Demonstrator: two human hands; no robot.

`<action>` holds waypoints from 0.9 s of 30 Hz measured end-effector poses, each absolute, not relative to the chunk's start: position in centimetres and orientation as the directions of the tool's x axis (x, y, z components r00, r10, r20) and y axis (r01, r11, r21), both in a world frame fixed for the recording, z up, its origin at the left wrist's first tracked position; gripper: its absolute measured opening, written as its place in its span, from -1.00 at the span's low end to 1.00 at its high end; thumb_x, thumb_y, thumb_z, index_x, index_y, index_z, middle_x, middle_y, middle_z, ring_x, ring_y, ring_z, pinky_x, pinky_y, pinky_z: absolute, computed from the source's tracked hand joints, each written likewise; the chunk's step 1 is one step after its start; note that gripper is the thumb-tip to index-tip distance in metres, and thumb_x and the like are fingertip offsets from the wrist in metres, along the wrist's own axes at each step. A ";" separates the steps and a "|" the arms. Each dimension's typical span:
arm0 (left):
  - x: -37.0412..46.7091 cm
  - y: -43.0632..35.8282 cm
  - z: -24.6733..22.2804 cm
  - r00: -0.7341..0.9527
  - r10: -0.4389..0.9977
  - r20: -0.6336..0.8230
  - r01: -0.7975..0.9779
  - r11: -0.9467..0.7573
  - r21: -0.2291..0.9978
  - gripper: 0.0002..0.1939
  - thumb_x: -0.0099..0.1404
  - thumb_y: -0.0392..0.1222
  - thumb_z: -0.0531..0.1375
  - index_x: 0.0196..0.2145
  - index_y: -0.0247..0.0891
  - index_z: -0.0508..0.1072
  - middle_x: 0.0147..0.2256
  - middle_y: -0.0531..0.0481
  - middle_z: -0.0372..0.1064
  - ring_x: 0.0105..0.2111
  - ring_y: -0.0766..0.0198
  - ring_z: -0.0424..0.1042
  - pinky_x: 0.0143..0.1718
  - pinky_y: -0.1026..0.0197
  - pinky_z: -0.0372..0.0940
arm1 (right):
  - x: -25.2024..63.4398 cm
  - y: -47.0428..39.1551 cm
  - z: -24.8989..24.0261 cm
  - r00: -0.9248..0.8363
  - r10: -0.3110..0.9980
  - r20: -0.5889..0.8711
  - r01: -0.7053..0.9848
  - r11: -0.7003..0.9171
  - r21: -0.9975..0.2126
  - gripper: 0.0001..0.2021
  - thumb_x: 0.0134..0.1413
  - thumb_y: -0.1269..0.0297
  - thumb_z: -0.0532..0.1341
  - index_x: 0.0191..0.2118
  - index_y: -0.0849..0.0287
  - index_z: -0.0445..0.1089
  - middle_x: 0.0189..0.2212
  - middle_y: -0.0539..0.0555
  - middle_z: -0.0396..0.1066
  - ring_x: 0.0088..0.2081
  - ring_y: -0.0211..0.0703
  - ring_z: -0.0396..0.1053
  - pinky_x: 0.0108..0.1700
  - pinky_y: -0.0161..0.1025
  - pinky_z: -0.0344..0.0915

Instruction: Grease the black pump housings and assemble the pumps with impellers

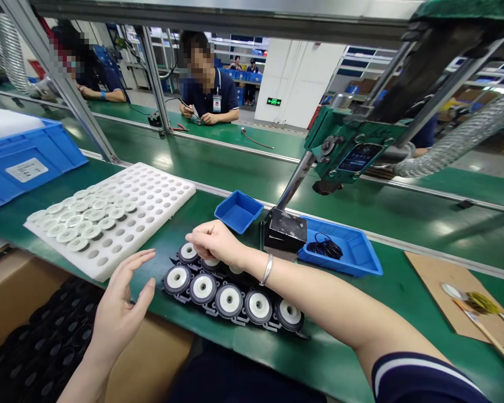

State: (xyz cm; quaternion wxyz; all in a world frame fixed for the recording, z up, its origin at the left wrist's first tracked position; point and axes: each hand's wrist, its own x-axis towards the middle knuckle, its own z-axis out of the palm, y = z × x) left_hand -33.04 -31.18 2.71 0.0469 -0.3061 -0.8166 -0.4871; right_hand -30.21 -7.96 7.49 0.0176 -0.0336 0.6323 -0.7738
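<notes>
Two rows of black round parts with white ring-shaped centres (pixel 229 301) sit side by side in a black holder on the green bench in front of me. My right hand (pixel 212 240) is over the back row near its left end, fingers curled together. What those fingers pinch, if anything, is hidden. My right forearm covers part of the back row. To the left of the holder, my left hand (pixel 124 299) is raised with fingers and thumb apart, holding nothing. Beyond it lies a white foam tray (pixel 174 209) full of round holes, with several pale discs (pixel 90 231) on its left part.
A small blue bin (pixel 239 212) and a green press (pixel 357 143) stand behind the holder. Black rings (pixel 325 246) lie in a blue tray (pixel 363 252). Cardboard (pixel 432 280) with a brush (pixel 483 327) is at right. A blue crate (pixel 63 151) stands left. A co-worker (pixel 214 92) sits opposite.
</notes>
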 end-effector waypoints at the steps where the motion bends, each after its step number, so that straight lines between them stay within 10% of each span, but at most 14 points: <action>1: -33.0 -31.3 2.7 -0.808 0.453 0.375 0.545 0.337 0.768 -0.58 0.34 -0.10 0.17 0.14 -0.07 0.34 0.19 -0.08 0.29 0.23 -0.04 0.25 0.34 -0.10 0.10 | -30.3 -8.0 7.6 -0.998 -0.063 0.028 -0.016 -0.191 -0.982 -0.51 0.02 0.12 0.34 -0.73 0.21 0.15 -0.81 -0.13 0.10 -0.74 -0.46 0.00 -0.68 -0.42 -0.10; 14: -32.2 -27.7 5.8 -0.689 0.621 0.373 0.642 0.285 0.712 -0.50 0.35 -0.10 0.19 0.22 -0.06 0.24 0.24 -0.07 0.21 0.26 0.07 0.21 0.30 0.00 0.15 | -29.3 -7.3 16.8 -0.971 0.115 0.209 -0.238 -0.407 -0.882 -0.54 0.03 0.28 0.26 -0.72 0.16 0.02 -0.81 -0.17 -0.03 -0.78 -0.49 -0.12 -0.72 -0.45 -0.21; 27: -31.5 -28.4 4.4 -0.759 0.498 0.420 0.604 0.295 0.740 -0.55 0.34 -0.09 0.20 0.17 -0.10 0.33 0.19 -0.08 0.31 0.23 0.01 0.28 0.32 -0.04 0.15 | -25.5 -5.3 9.7 -0.977 0.191 0.100 -0.163 -0.352 -0.922 -0.48 -0.02 0.20 0.35 -0.77 0.18 0.05 -0.83 -0.14 0.02 -0.79 -0.48 -0.08 -0.72 -0.43 -0.19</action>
